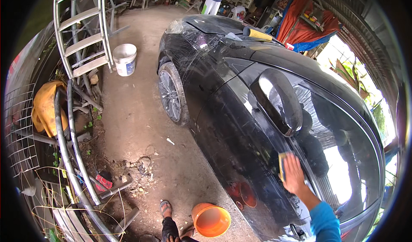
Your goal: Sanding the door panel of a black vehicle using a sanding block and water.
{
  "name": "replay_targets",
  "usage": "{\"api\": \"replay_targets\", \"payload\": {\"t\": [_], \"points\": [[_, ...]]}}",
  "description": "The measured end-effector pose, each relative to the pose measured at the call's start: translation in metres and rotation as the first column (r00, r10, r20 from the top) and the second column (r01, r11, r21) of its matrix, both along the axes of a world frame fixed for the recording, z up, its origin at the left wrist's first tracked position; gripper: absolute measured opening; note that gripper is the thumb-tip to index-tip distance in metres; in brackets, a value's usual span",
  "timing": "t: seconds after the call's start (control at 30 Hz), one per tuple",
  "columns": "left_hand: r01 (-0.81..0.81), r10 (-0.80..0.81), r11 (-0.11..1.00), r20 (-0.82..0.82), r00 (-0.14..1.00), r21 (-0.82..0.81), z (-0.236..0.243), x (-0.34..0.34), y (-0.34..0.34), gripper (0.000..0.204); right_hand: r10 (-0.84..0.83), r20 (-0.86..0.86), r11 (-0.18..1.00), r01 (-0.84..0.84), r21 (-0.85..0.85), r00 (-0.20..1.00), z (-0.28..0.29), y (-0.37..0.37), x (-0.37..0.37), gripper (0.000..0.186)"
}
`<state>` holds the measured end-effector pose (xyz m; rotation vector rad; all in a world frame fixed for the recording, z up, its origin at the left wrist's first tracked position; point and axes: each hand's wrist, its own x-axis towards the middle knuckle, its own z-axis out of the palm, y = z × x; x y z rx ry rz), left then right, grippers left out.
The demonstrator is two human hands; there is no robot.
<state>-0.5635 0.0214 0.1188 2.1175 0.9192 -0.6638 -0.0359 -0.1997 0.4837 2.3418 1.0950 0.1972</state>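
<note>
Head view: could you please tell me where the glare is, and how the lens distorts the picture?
In the head view, white glare lies on the side window of the black car; the head view partly washes out the bright outdoors on the far side; in the head view, corrugated sheets at right bend strongly, and black corners frame the image.

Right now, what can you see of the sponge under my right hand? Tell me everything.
The sponge looks like a foam block, yellow with a darker part. The right hand lies over it, hiding much, so its full shape can't be told. Its visible long edge runs roughly up-down in view, against the black car door, rearward of the side mirror.
</note>
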Motion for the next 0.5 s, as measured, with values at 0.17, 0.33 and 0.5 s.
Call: {"api": "replay_targets", "payload": {"t": [0.17,0.33,0.5], "points": [[0.111,-0.109,0.992,0.029,0.994,-0.064,-0.032,0.001,-0.012,0.067,0.129,0.029,0.988,-0.131,0.078,0.991,0.027,0.119,0.051,0.080],[0.079,-0.079,0.997,0.082,0.993,0.004,-0.030,-0.006,-0.004,0.071,0.089,-0.108,0.984,-0.070,0.164,0.990,0.000,-0.008,-0.013,0.078],[0.064,-0.067,0.997,0.085,0.994,0.042,-0.031,-0.006,-0.006,0.070,0.100,-0.082,0.990,-0.091,0.103,0.992,0.007,-0.014,-0.007,0.079]]}}
